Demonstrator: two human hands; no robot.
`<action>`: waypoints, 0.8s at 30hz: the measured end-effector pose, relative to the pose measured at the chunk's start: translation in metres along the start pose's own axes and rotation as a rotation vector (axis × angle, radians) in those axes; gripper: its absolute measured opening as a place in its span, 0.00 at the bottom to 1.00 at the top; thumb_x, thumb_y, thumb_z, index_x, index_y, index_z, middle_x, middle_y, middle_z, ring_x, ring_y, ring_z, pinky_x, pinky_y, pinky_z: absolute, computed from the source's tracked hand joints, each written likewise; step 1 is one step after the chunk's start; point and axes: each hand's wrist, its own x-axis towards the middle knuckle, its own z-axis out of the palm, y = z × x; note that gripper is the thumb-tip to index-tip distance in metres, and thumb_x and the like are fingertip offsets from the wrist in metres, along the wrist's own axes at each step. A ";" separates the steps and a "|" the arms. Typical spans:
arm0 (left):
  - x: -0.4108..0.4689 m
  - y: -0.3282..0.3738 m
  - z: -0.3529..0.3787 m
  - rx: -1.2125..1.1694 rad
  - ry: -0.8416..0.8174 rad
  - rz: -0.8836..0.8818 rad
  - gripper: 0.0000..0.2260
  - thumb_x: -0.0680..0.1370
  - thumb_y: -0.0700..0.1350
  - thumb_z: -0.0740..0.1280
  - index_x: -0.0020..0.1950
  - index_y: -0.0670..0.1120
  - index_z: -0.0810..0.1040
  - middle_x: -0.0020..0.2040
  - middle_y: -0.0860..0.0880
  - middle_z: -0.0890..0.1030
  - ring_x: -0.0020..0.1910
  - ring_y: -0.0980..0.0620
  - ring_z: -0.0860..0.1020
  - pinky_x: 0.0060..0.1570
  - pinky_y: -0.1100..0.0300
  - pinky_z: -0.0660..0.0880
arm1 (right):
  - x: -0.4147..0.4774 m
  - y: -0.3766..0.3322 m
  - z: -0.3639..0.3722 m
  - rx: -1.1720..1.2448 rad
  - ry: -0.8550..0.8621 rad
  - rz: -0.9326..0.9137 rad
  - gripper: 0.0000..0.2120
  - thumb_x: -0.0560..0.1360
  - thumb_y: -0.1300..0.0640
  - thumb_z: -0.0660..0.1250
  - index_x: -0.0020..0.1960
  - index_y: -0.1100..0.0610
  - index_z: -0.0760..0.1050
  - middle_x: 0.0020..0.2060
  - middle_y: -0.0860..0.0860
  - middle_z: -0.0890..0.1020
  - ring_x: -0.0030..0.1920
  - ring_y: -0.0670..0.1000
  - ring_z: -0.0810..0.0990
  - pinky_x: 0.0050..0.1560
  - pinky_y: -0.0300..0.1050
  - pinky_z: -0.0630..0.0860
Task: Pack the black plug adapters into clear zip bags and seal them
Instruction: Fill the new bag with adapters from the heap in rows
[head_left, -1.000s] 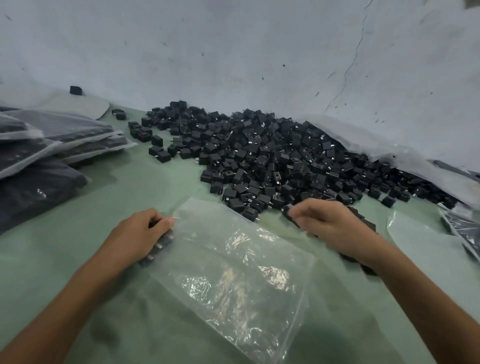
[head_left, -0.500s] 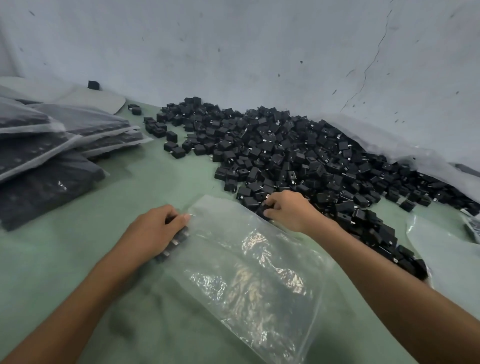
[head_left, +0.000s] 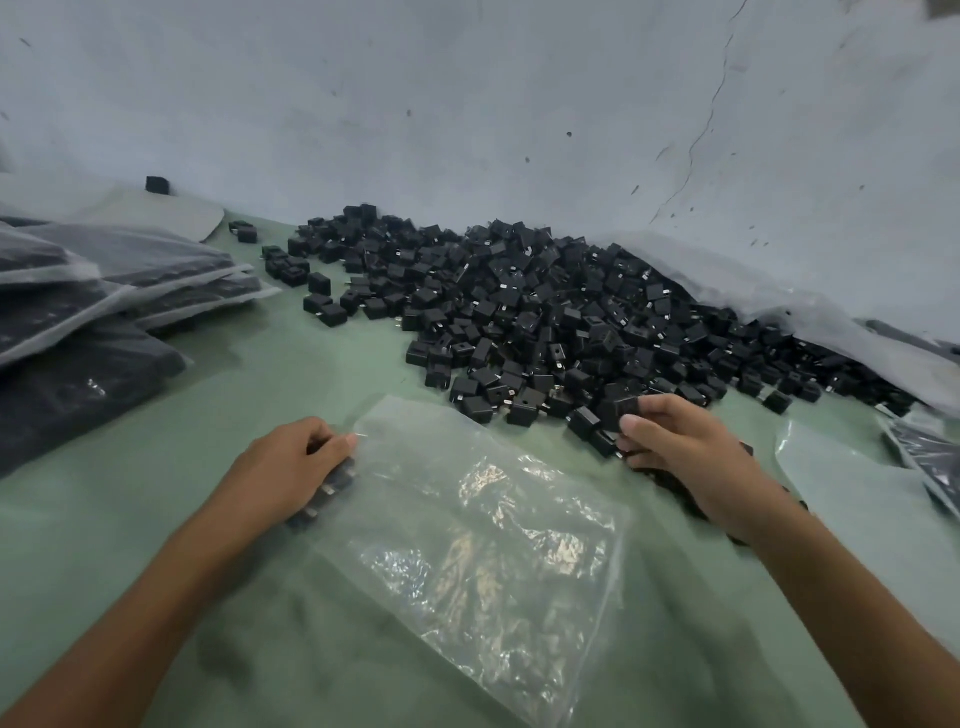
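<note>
Left hand (head_left: 291, 470) at 9 o'clock of the clear bag (head_left: 478, 540), fingers curled around a row of black adapters (head_left: 324, 496), thumb tip against the bag's near-left edge. Right hand (head_left: 680, 449) at 2 o'clock of the bag, thumb and fingers pinching one adapter (head_left: 618, 408) at the front margin of the pile (head_left: 545, 312); further adapters partly hidden beneath the palm. Bag flat and crinkled on the green table (head_left: 104, 493), long axis from 11 to 5 o'clock, nothing visible inside; whether its mouth stood open could not be told. Pile heaped at 12 o'clock against the pale wall (head_left: 467, 104), thinning toward 3 o'clock over a sheet of clear plastic (head_left: 810, 306). A few loose adapters apart from the pile at 11 o'clock. Filled bags (head_left: 104, 291) stacked at 10 o'clock, dark contents visible through the film. A flat empty bag (head_left: 857, 499) at 3 o'clock, just beside the right forearm. A lone adapter (head_left: 157, 185) at the wall, far left.
</note>
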 end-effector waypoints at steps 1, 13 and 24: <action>0.000 -0.001 0.000 -0.007 0.001 -0.001 0.17 0.79 0.59 0.65 0.39 0.47 0.75 0.30 0.49 0.82 0.22 0.51 0.75 0.24 0.58 0.74 | -0.015 0.001 -0.012 0.063 0.033 0.014 0.14 0.71 0.52 0.74 0.55 0.55 0.81 0.47 0.54 0.86 0.48 0.53 0.85 0.46 0.41 0.82; 0.003 -0.005 0.002 0.014 0.011 -0.002 0.17 0.79 0.60 0.65 0.39 0.48 0.75 0.31 0.48 0.82 0.22 0.51 0.76 0.27 0.56 0.75 | -0.125 0.027 0.035 0.118 -0.393 0.362 0.16 0.72 0.56 0.76 0.58 0.57 0.83 0.50 0.61 0.85 0.44 0.54 0.84 0.46 0.45 0.82; 0.003 -0.004 0.001 0.024 0.005 -0.009 0.16 0.79 0.60 0.64 0.41 0.49 0.76 0.31 0.50 0.82 0.24 0.51 0.79 0.27 0.58 0.75 | -0.038 0.033 0.152 0.771 -0.445 0.418 0.15 0.81 0.68 0.60 0.66 0.69 0.74 0.65 0.66 0.77 0.65 0.63 0.77 0.67 0.55 0.73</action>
